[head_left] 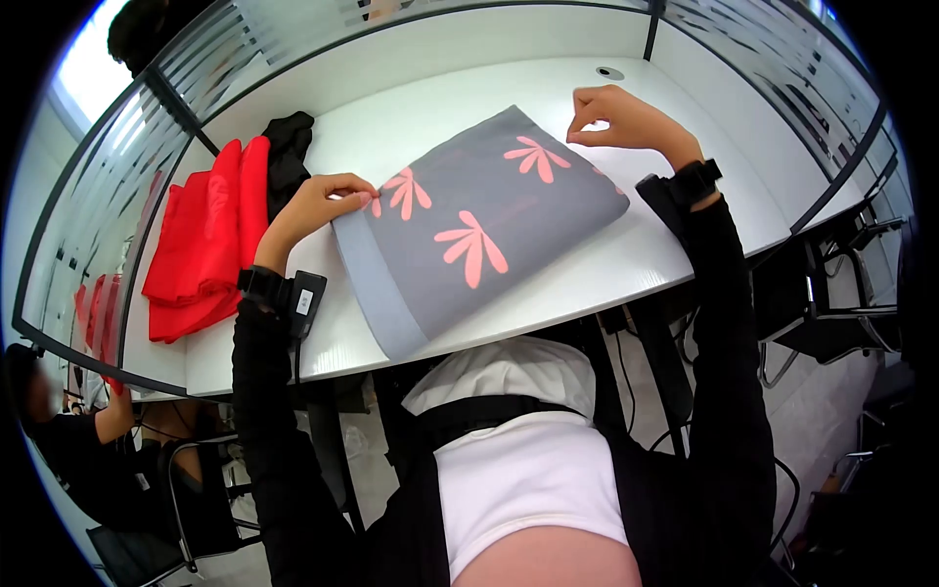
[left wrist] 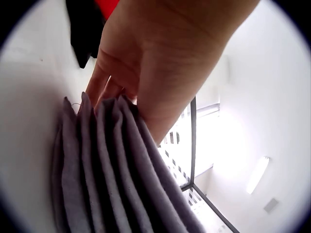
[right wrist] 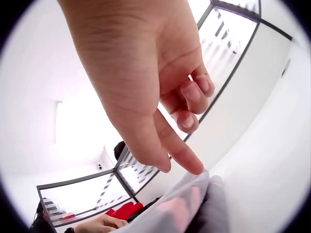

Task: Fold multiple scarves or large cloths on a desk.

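A grey cloth [head_left: 430, 254] with pink leaf-like prints lies folded flat on the white desk, a paler band along its left end. My left hand [head_left: 328, 203] pinches that end near its far corner. In the left wrist view several folded layers [left wrist: 116, 170] hang between the thumb and the fingers. Over by the far right edge of the cloth is my right hand [head_left: 631, 122], with thumb and index finger drawn near each other. The right wrist view has the index fingertip [right wrist: 197, 167] right at the cloth's edge, the thumb apart from it and the other fingers loosely bent.
Folded red cloth [head_left: 201, 245] lies at the left of the desk, with a black cloth [head_left: 290, 147] behind it. Low partitions [head_left: 411, 68] enclose the desk's back and sides. Another person [head_left: 83, 440] sits beyond the left partition. Chairs [head_left: 831, 293] stand at the right.
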Action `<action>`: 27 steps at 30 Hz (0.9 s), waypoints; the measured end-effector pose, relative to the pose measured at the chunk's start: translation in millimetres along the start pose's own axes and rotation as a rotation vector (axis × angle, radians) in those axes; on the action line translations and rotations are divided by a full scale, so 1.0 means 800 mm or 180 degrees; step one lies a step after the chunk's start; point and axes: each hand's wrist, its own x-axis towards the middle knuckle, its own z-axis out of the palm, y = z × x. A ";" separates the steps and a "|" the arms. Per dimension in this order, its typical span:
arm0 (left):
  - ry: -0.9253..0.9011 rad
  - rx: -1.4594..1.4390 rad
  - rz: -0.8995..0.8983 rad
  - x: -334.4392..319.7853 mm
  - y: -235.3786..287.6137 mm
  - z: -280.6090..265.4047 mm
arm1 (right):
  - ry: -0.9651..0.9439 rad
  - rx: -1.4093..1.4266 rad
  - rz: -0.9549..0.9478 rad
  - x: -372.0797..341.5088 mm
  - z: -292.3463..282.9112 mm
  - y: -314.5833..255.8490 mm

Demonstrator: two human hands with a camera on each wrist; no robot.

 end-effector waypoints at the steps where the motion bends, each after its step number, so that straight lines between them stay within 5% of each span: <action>1: -0.0038 -0.0015 -0.0063 -0.003 0.004 0.000 | -0.0009 0.0129 0.0080 -0.004 -0.005 -0.009; 3: 0.0013 -0.0004 -0.0079 -0.005 0.008 0.003 | -0.0005 0.0612 -0.0014 -0.011 -0.005 -0.027; 8: 0.0001 0.0106 -0.0004 -0.008 0.018 0.004 | -0.1699 0.1320 -0.0654 -0.026 -0.001 -0.085; 13: 0.0163 0.0131 -0.0222 -0.005 0.002 0.004 | -0.1171 0.0283 0.0275 -0.013 0.030 -0.095; 17: -0.0246 -0.0328 -0.0730 -0.010 0.008 0.000 | 0.0233 -0.1091 0.0326 0.005 0.055 -0.028; 20: -0.0530 -0.0654 -0.0932 -0.010 0.008 0.001 | 0.0063 0.0295 0.1040 0.023 0.069 0.021; 24: 0.1024 -0.1081 -0.0576 0.008 -0.024 0.008 | 0.0073 0.2053 0.1684 0.030 0.066 0.024; 27: 0.0904 -0.2099 -0.0662 0.015 -0.024 0.015 | 0.0076 0.3274 0.1797 0.033 0.065 0.005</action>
